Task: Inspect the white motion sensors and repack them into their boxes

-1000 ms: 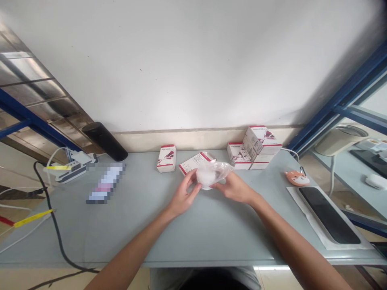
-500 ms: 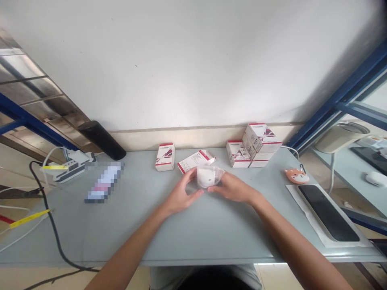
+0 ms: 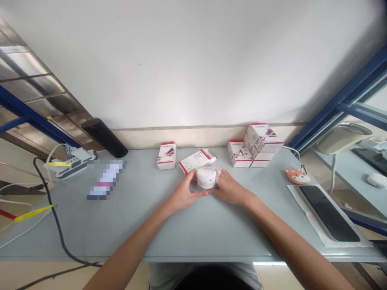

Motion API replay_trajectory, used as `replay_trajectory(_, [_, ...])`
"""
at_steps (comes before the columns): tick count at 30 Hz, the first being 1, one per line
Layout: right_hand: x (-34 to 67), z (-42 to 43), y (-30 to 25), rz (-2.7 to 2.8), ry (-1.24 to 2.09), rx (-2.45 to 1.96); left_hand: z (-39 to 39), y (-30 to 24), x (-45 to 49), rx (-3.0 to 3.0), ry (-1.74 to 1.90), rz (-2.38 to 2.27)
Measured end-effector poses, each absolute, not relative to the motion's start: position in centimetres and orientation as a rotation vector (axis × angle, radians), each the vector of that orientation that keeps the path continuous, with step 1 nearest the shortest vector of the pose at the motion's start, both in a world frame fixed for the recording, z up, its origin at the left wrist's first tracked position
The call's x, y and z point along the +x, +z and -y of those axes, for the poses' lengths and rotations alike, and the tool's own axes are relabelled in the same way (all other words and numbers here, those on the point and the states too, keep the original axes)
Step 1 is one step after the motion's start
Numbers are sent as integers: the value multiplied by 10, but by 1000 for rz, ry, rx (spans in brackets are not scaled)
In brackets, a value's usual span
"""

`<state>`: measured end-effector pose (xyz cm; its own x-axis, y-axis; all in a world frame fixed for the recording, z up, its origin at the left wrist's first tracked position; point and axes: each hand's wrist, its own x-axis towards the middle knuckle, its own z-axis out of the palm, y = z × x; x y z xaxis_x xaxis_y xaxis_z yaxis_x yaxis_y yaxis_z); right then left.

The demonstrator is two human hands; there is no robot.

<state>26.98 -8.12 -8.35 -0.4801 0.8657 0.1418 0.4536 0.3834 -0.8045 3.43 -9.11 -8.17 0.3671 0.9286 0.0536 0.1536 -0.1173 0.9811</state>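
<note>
A small round white device (image 3: 205,177) in a clear plastic bag sits between my two hands above the grey table (image 3: 145,225). My left hand (image 3: 184,194) cups its left side with fingers curled round it. My right hand (image 3: 230,189) holds its right side, fingers closed on the bag. Just behind the device lies an open white-and-red box (image 3: 196,160) on its side.
Another white-and-red box (image 3: 166,155) stands upright at the back. A stack of three such boxes (image 3: 255,146) is at the back right. A black phone (image 3: 328,213) on a white sheet and an orange toy (image 3: 297,176) lie right. A power strip (image 3: 68,166), cables and a black cylinder (image 3: 104,137) are left.
The loose bag that stuck out to the right has been gathered tight round the white device. Both hands have closed in on it and lowered slightly.
</note>
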Motion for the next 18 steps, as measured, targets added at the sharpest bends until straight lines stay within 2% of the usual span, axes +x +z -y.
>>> replay_trajectory(3, [267, 83, -82, 2229, 855, -1125, 93, -83, 37, 1494, 939, -1010])
replay_trajectory(7, [271, 85, -65, 2190, 970, -1040, 92, -82, 37, 1351, 1029, -1023])
replay_trajectory(12, [273, 87, -46, 2007, 1033, -1090, 89, -73, 36, 1149, 1139, -925])
replay_trajectory(18, [263, 87, -49, 1597, 1043, -1079, 88, -68, 36, 977, 1141, -792])
